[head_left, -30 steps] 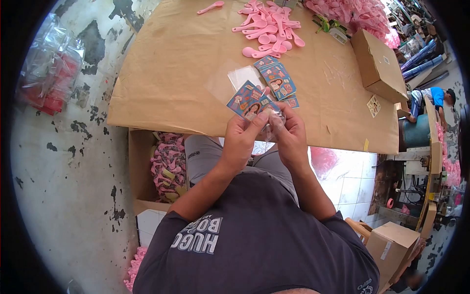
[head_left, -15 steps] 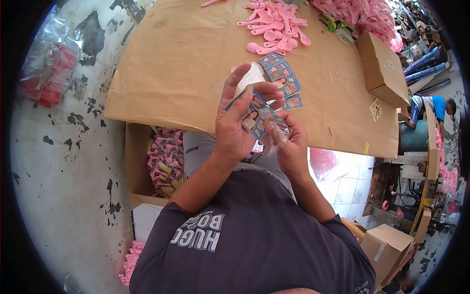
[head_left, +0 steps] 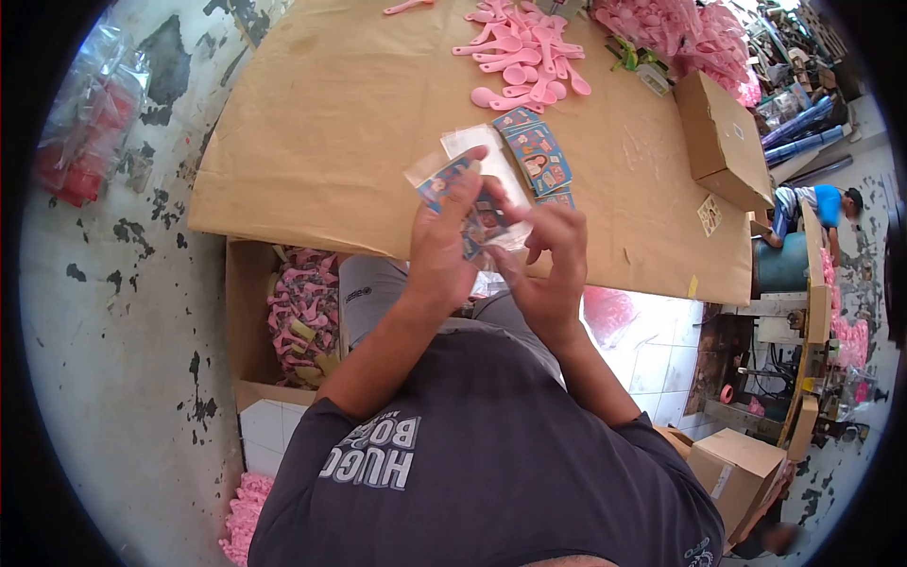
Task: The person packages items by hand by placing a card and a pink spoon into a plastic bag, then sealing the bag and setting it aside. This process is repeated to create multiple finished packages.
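Between my hands, over the table's near edge, is a blue printed card (head_left: pixel 487 219) with a clear plastic bag (head_left: pixel 418 172) around at least part of it. My left hand (head_left: pixel 444 241) grips both, its thumb lying across the front. My right hand (head_left: pixel 553 255) has curled fingers at the bag's right side and looks to pinch its edge; blur hides the exact contact. Just beyond lie a stack of clear bags (head_left: pixel 493 151) and a fanned pile of the same blue cards (head_left: pixel 537 156). Farther back is a heap of pink measuring spoons (head_left: pixel 529 57).
Brown paper covers the table (head_left: pixel 321 123). A cardboard box (head_left: pixel 723 142) stands at its right, with bagged pink items (head_left: pixel 680 38) behind. Below the left edge is a carton of packed pink spoons (head_left: pixel 302 312). Another person (head_left: pixel 812 208) bends at far right.
The card and bag have turned in my left hand, and the bag's edge now sticks out to the left. My right hand's fingers have moved up and curled more. The view has shifted slightly.
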The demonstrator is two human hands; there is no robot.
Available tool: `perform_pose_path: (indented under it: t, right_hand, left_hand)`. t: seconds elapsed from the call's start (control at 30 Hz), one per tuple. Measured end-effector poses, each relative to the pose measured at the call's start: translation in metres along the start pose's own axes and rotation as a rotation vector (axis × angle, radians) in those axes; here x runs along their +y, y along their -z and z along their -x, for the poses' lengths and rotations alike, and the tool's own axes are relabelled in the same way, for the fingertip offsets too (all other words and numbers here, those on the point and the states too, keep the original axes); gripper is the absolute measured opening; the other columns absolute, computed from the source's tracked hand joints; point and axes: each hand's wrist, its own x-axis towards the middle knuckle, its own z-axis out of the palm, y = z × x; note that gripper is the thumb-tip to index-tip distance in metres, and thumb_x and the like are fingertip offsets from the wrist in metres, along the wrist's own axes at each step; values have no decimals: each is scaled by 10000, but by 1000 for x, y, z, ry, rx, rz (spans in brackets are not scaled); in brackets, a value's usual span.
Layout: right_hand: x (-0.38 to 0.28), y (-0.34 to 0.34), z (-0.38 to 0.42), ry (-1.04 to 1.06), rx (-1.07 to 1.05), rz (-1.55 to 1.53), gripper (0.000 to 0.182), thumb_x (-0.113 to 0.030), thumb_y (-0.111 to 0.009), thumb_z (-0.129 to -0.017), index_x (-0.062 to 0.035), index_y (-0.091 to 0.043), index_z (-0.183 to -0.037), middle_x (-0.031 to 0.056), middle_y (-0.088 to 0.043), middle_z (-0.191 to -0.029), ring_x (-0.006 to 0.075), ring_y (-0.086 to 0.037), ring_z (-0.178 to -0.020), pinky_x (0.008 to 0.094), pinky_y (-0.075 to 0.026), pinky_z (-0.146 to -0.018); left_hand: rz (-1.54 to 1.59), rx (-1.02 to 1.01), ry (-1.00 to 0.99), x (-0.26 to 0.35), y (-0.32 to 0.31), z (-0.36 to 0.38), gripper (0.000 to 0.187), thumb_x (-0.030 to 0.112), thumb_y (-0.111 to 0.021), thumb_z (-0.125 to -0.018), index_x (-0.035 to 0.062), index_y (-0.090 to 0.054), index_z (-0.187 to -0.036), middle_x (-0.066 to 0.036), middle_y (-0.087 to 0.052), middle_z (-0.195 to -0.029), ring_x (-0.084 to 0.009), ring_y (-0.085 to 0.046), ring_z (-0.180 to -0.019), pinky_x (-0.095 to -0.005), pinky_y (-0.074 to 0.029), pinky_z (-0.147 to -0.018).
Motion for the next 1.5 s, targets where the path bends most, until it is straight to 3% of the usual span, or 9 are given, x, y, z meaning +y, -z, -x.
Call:
perform_pose_path:
  t: [0.07,0.1,0.27,0.4,0.47,0.73,1.0,1.13,1.5]
  right_hand:
    - [4,11,-7,475,-258,250,322,45,-782,-742,-60,-693,-1033,73,-635,-1026,192,-583,-813,293,-490,-635]
    - [-7,12,-11,476,-314,276,182,55,-789,-753,-45,-723,-890,87,-657,-994,208,-611,-803,315,-497,-668]
    - [-3,31,-51,544,-273,285,158,11,-757,-793,-69,-712,-921,45,-676,-895,199,-637,-791,340,-503,-632]
    - [11,39,-122,128,-176,324,172,-138,-698,-953,0,-690,-1056,89,-708,-876,144,-643,-758,300,-499,-673]
    - [52,32,-169,146,-173,330,261,-205,-694,-967,12,-675,-1112,97,-712,-883,152,-651,-771,302,-514,-684]
    - [200,0,-269,82,-70,730,360,-277,-737,-859,5,-660,-1069,191,-683,-973,362,-662,-909,452,-530,-846]
    - [165,19,-253,-65,-60,496,302,-271,-789,-843,7,-690,-906,131,-702,-822,253,-674,-757,391,-542,-715]
    - [93,41,-205,-136,-140,262,181,-172,-727,-941,1,-720,-995,44,-695,-791,94,-615,-675,271,-511,-609]
    - [13,69,4,-647,-276,-282,212,-88,-692,-975,29,-625,-1139,82,-716,-939,126,-677,-851,271,-552,-759]
  left_hand:
    - [-1,44,-6,5,7,-7,408,242,-593,-1049,42,-499,-1391,-33,-616,-930,-128,-650,-839,-317,-568,-772]
    - [33,103,-25,10,17,-12,381,244,-606,-1043,49,-518,-1358,-23,-609,-916,-116,-633,-816,-303,-559,-763]
    - [129,181,-141,47,58,-24,328,255,-639,-1027,67,-557,-1283,-5,-598,-895,-101,-603,-794,-278,-537,-767]
    - [113,155,-220,55,75,-24,337,262,-625,-1034,55,-559,-1291,-26,-609,-929,-133,-616,-854,-312,-544,-846]
    - [210,112,-102,50,80,-30,360,284,-616,-1038,44,-556,-1298,-50,-623,-971,-162,-631,-885,-339,-551,-891]
    - [242,37,-89,46,83,-29,417,339,-597,-1043,43,-545,-1333,-67,-645,-1021,-186,-651,-931,-370,-553,-937]
    - [180,44,-82,44,80,-31,446,371,-572,-1052,57,-533,-1366,-63,-650,-1037,-181,-657,-940,-384,-551,-946]
    - [162,58,-137,41,82,-30,446,377,-564,-1054,72,-522,-1377,-51,-635,-1024,-162,-640,-919,-366,-547,-925]
    - [187,34,-416,46,68,-17,477,406,-562,-1047,88,-488,-1395,-67,-611,-1071,-181,-610,-987,-402,-499,-1026]
